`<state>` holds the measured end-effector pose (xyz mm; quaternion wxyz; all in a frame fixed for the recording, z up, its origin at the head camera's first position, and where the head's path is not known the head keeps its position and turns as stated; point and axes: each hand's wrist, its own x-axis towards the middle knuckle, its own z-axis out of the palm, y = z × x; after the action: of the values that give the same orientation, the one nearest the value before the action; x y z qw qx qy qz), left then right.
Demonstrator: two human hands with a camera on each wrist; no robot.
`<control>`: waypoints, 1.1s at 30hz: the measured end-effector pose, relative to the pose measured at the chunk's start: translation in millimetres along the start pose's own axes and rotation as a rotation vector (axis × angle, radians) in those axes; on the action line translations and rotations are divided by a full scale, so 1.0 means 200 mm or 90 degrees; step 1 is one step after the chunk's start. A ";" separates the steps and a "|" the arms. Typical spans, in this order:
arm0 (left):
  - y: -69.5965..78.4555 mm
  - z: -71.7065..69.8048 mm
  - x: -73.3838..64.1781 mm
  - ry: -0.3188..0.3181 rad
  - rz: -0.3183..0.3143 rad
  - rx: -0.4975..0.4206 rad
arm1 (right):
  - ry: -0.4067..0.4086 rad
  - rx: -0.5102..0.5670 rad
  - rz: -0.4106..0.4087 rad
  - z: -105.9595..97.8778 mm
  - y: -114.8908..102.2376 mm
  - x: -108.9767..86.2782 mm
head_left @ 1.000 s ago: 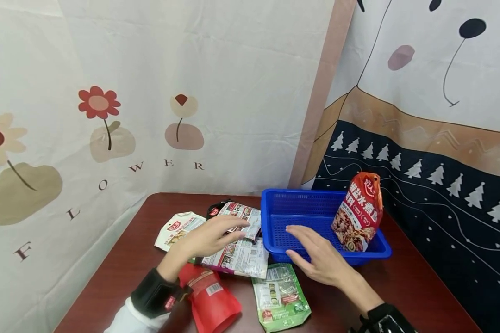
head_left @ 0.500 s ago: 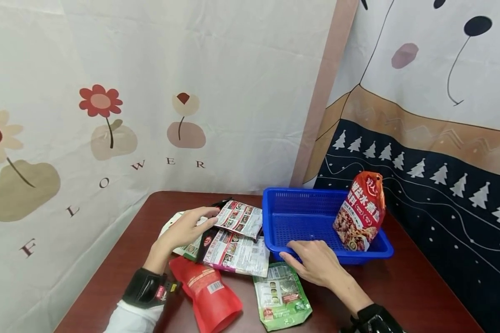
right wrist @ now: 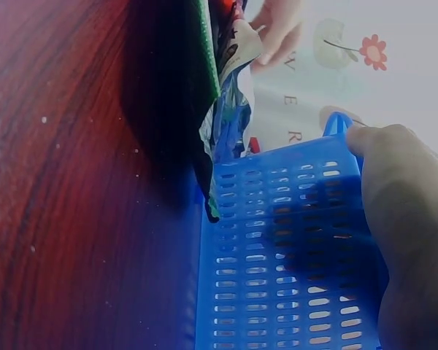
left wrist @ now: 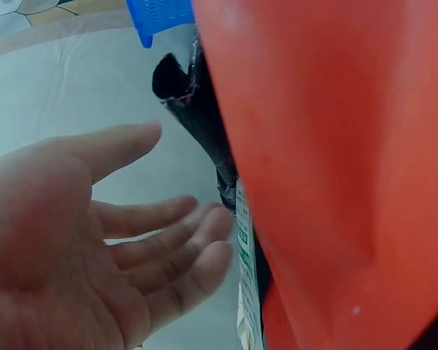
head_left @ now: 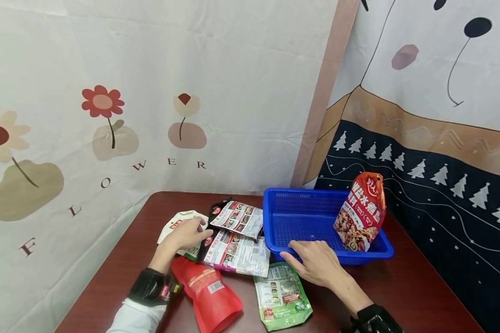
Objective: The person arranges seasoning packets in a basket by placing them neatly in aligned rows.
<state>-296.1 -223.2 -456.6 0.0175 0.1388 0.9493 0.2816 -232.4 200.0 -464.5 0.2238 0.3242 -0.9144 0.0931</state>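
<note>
My left hand (head_left: 187, 235) is over a white-and-green seasoning pouch (head_left: 172, 225) at the table's left, fingers loosely bent. In the left wrist view its thumb and fingers (left wrist: 179, 281) stand apart with nothing between them; whether the fingertips touch the pouch cannot be made out. My right hand (head_left: 316, 263) grips the near rim of a blue plastic basket (head_left: 304, 200), thumb outside and fingers over the edge. The right wrist view shows the thumb (right wrist: 401, 189) against the rim; the other fingers are hidden there. A red-orange pouch (head_left: 360, 212) stands inside the basket's right end.
Two dark pouches overlap left of the basket, the upper pouch (head_left: 239, 218) partly covering the lower pouch (head_left: 237, 252). A red pouch (head_left: 208, 291) lies at the front, beside a green pouch (head_left: 281, 296). A printed curtain (head_left: 241, 92) hangs behind the brown table (head_left: 133, 259).
My left hand has moved left and down, off the dark pouches to the white-and-green one. My right hand has lowered from above the basket onto its near rim.
</note>
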 end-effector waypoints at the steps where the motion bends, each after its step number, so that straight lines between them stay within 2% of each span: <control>1: 0.00 0.00 0.00 -0.011 -0.008 0.003 | -0.003 0.001 0.002 0.00 0.00 0.00; 3: 0.01 0.00 -0.01 -0.021 -0.014 0.007 | -0.007 0.003 0.005 0.00 0.00 0.00; 6: 0.02 0.01 -0.01 -0.014 -0.020 0.008 | -0.008 0.004 0.006 0.00 0.00 0.00; 7: 0.07 -0.01 -0.03 -0.020 -0.041 0.009 | -0.008 0.003 0.007 0.00 0.00 0.00; 10: 0.09 0.00 -0.03 -0.018 -0.051 0.014 | -0.008 0.000 0.006 -0.01 0.00 0.00; 14: 0.11 0.02 -0.02 -0.015 -0.083 0.024 | -0.007 -0.001 0.005 -0.01 0.00 0.00; 22: 0.09 0.06 -0.01 0.002 -0.160 -0.040 | -0.008 0.008 0.006 0.00 0.00 0.00; 27: 0.08 0.07 0.00 0.008 -0.177 -0.070 | -0.004 0.004 0.004 -0.01 0.00 0.00; 33: 0.07 0.09 0.00 0.012 -0.163 -0.098 | -0.009 0.000 0.009 -0.01 0.00 0.00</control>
<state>-291.1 -203.5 -463.9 0.0549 0.0119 0.9348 0.3506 -231.5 199.8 -462.6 0.2167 0.3181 -0.9183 0.0922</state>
